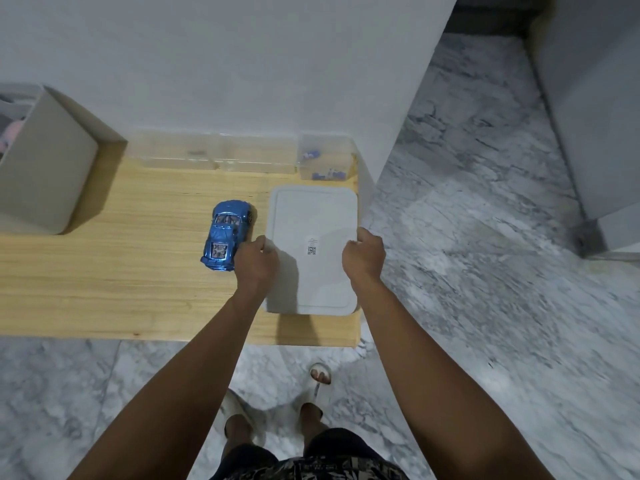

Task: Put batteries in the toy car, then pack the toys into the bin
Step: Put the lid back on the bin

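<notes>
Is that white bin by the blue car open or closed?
Closed: the flat white lid covers the whole bin, both hands gripping its edges.

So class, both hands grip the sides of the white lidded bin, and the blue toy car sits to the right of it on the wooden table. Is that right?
Not quite. The head view shows the blue toy car to the left of the white lidded bin, beside the left hand. The rest holds: that hand and the right hand grip the bin's sides on the wooden table.

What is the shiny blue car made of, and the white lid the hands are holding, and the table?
The blue car looks like glossy plastic or painted metal; its mirror-like shine fits either. The white lid seems matte plastic: smooth, even, with rounded corners and a moulded rim. The left hand and right hand grip its sides. The table looks like pale wood, with grain lines showing.
</notes>
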